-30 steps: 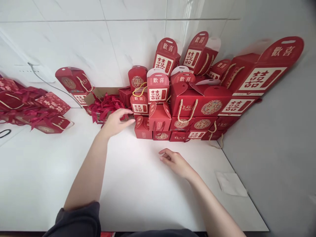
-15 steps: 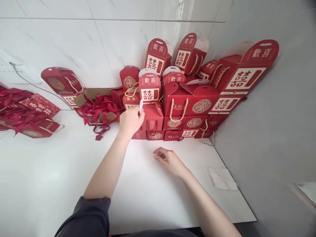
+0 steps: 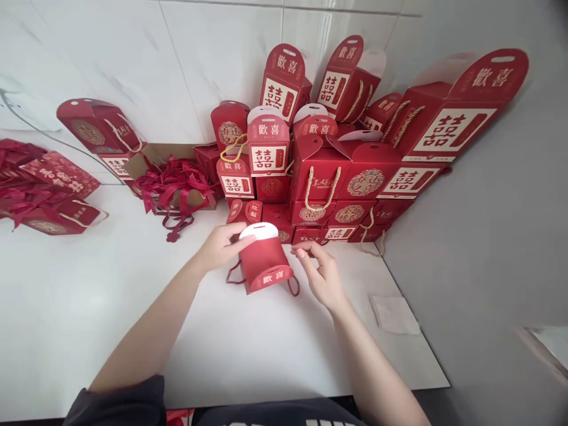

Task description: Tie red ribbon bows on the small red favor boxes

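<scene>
A red gift box (image 3: 266,260) with dark red cord handles is tilted in front of the stack. My left hand (image 3: 222,245) pinches its raised flap, whose white inner face shows a slot. The opposite flap, with gold-pink characters, folds down toward me. To the right of the box, my right hand (image 3: 320,272) is apart from it, fingers loosely curled with a gap between thumb and fingertips, holding nothing. Close behind stands a stack of similar red boxes (image 3: 322,177), some with white labels, some with gold cord handles.
An open cardboard box (image 3: 204,152) at the left of the stack holds dark red ribbons (image 3: 173,183). More red boxes (image 3: 57,216) with ribbons lie at the far left. A folded white tissue (image 3: 394,313) rests near the right edge of the white table (image 3: 248,355), beside a grey wall.
My left hand has pulled the red box out from the stack toward me, onto the space before it. My right hand has moved slightly up and right, near the box.
</scene>
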`<act>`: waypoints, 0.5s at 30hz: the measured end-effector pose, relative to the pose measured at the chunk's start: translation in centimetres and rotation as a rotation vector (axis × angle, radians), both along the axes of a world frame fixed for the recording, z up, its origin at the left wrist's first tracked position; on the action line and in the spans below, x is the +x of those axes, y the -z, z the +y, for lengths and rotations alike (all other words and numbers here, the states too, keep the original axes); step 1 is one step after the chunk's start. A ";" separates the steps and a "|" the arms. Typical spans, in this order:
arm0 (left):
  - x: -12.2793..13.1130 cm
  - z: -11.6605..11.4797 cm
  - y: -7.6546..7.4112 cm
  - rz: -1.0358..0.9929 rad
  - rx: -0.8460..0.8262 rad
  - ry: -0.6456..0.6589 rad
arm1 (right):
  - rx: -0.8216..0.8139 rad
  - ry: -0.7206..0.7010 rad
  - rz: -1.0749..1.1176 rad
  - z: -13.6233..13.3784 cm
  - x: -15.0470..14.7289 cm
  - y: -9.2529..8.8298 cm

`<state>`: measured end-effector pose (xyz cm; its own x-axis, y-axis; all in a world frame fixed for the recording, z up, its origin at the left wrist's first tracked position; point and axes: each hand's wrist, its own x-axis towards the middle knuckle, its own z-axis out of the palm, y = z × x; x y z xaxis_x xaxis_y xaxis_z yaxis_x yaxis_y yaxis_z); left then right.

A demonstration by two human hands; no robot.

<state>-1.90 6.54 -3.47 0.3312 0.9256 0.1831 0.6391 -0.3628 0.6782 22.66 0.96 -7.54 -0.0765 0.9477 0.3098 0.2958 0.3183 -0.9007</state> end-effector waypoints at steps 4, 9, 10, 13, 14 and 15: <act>1.9 0.1 2.4 -0.098 -0.067 -0.006 | 0.134 -0.173 -0.084 -0.4 -0.8 0.2; 3.4 -1.4 3.2 -0.167 -0.014 -0.066 | 0.352 -0.271 -0.229 -0.4 -1.2 0.9; 3.6 -1.9 3.1 -0.151 -0.022 -0.051 | 0.391 -0.296 -0.263 -0.4 -1.3 1.0; 4.2 -2.8 2.9 -0.110 -0.025 0.000 | 0.457 -0.385 -0.333 -0.6 -1.3 1.4; 4.2 -2.9 2.9 -0.123 -0.017 0.026 | 0.451 -0.407 -0.336 -0.7 -1.3 1.5; 4.2 -2.9 3.1 -0.163 -0.014 0.056 | 0.434 -0.425 -0.323 -0.8 -1.3 1.6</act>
